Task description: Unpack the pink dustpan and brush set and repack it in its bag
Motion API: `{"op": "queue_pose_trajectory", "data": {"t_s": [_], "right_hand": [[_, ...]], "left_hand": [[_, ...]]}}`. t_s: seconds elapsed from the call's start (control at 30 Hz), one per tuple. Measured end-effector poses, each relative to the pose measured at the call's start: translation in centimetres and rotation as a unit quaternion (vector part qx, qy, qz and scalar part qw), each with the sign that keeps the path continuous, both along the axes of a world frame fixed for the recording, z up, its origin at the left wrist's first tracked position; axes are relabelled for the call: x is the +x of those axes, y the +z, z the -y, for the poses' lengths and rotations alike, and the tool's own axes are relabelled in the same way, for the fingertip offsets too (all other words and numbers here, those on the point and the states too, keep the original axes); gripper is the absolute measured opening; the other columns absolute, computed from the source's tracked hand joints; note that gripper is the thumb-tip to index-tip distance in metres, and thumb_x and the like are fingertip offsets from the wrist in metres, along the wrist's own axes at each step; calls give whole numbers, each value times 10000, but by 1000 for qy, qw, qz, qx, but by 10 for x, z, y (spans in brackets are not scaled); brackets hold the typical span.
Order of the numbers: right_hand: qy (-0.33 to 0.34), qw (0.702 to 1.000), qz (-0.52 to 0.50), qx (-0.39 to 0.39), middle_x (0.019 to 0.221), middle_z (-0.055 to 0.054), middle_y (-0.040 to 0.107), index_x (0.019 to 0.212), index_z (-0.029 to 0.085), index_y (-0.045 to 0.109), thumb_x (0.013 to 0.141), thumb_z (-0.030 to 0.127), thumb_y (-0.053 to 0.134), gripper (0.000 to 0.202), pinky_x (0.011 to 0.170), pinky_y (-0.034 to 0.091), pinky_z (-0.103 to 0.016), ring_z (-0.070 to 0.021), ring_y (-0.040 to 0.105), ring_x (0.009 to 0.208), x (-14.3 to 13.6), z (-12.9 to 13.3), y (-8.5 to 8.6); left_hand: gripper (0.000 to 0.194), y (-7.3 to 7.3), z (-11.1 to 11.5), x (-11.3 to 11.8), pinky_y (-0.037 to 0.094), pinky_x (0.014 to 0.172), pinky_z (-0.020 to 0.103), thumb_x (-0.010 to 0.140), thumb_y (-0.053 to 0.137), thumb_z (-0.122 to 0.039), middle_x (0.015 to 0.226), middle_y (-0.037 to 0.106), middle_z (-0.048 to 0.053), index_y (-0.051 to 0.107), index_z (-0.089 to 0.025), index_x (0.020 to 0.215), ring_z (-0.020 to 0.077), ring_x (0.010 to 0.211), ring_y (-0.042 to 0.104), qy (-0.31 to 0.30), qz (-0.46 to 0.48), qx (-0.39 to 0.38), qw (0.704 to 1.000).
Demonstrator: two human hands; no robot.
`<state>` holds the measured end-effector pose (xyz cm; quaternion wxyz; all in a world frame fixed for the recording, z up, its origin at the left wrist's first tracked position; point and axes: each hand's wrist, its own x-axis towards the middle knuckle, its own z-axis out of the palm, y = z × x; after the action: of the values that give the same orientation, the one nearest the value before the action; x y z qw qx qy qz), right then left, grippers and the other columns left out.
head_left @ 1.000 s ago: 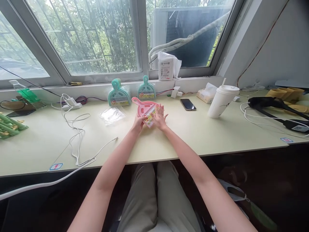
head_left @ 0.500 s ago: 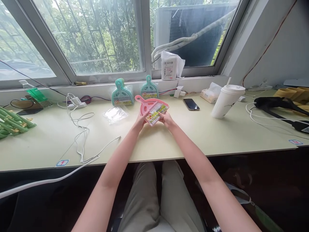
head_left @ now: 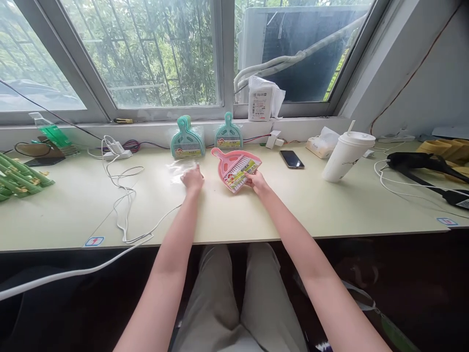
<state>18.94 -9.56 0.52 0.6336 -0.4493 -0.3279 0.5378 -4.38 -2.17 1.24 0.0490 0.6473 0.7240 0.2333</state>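
A pink dustpan (head_left: 224, 159) with a matching white-bristled brush (head_left: 242, 168) and a printed label is tilted above the table. My right hand (head_left: 256, 182) grips the set at its lower right edge, thumb on the label side. My left hand (head_left: 193, 179) is off the set, at the right edge of a clear plastic bag (head_left: 178, 171) on the table. Its fingers look curled but are blurred, and I cannot tell if they hold the film. Behind stand a stack of green dustpan sets (head_left: 187, 139) and a single green set (head_left: 228, 132), leaning at the sill.
A phone (head_left: 292, 159), a tissue pack (head_left: 322, 143) and a lidded white cup (head_left: 346, 156) stand on the right. White cables (head_left: 126, 195) run across the left of the table (head_left: 227, 220). Green stalk-like bundles (head_left: 22, 178) lie far left. A paper pack (head_left: 262, 102) sits on the sill.
My left hand has let go of the pink dustpan set and moved left to the plastic bag. My right hand keeps holding the set, at nearly the same place.
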Motion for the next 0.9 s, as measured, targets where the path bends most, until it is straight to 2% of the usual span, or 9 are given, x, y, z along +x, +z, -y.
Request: {"op": "queue_pose_trajectory", "data": {"t_s": [0.1, 0.2, 0.27, 0.33, 0.43, 0.53, 0.67, 0.77, 0.9], "right_hand": [[36, 999, 13, 11, 1079, -86, 733, 1051, 170, 608, 795, 43, 635, 286, 950, 550, -488, -223, 720, 944, 1, 2, 0], [57, 998, 19, 15, 1136, -113, 717, 1088, 155, 607, 766, 33, 659, 348, 962, 534, -525, -256, 712, 986, 3, 1, -2], [60, 998, 16, 16, 1157, -121, 709, 1100, 149, 604, 751, 29, 676, 377, 961, 534, -529, -267, 706, 1007, 4, 0, -3], [60, 998, 9, 18, 1161, -121, 708, 1104, 151, 601, 744, 29, 690, 391, 964, 538, -509, -267, 695, 1041, 7, -1, -4], [74, 997, 6, 4, 1109, -120, 726, 1082, 151, 608, 750, 38, 702, 363, 960, 549, -475, -269, 688, 1063, 9, -1, -3], [99, 995, 7, -16, 1034, -120, 744, 1059, 152, 622, 764, 51, 703, 322, 921, 570, -471, -281, 698, 1043, 9, 2, -1], [114, 993, 0, -17, 980, -126, 751, 1044, 130, 631, 766, 27, 683, 301, 898, 576, -486, -285, 710, 1005, 7, 7, 6], [118, 993, -7, -16, 971, -129, 751, 1019, 115, 634, 751, -27, 655, 304, 924, 563, -487, -277, 712, 991, 6, 9, 8], [98, 995, -9, -19, 976, -132, 748, 1036, 114, 629, 749, -23, 661, 320, 924, 560, -494, -277, 713, 982, 3, 9, 7]], "left_hand": [[587, 3, 8, 16, 452, 896, 376, 987, 258, -481, 1018, 694, 123, 723, -192, 775, 269, 1009, 607, -66, -15, 3, 998], [353, 0, 14, 24, 448, 879, 339, 979, 352, -323, 1175, 645, 97, 682, -233, 1070, 259, 1142, 533, -52, -40, 77, 995], [353, -2, 15, 24, 444, 888, 343, 970, 359, -258, 1250, 607, 93, 604, -260, 1224, 257, 1204, 485, -41, -45, 70, 996], [383, -5, 15, 22, 430, 932, 382, 951, 430, -327, 1292, 577, 127, 547, -231, 1302, 285, 1247, 451, -42, -60, 38, 997], [455, -7, 16, 22, 379, 1003, 458, 888, 542, -420, 1314, 549, 190, 577, -152, 1255, 344, 1279, 417, -39, -99, 23, 994], [288, -6, 16, 21, 394, 978, 463, 901, 500, -273, 1255, 590, 198, 645, -148, 1117, 346, 1231, 473, -45, -108, 4, 993], [340, -4, 11, 13, 439, 918, 398, 868, 506, -131, 1180, 639, 171, 597, -173, 1192, 308, 1170, 540, -46, -71, 13, 996], [387, -3, 9, 8, 447, 908, 373, 841, 585, -149, 1145, 668, 127, 576, -206, 1223, 281, 1126, 573, -40, -33, 25, 998], [241, -2, 10, 6, 435, 929, 359, 874, 563, -202, 1093, 697, 90, 639, -230, 1101, 250, 1098, 594, -48, 2, 33, 998]]}}
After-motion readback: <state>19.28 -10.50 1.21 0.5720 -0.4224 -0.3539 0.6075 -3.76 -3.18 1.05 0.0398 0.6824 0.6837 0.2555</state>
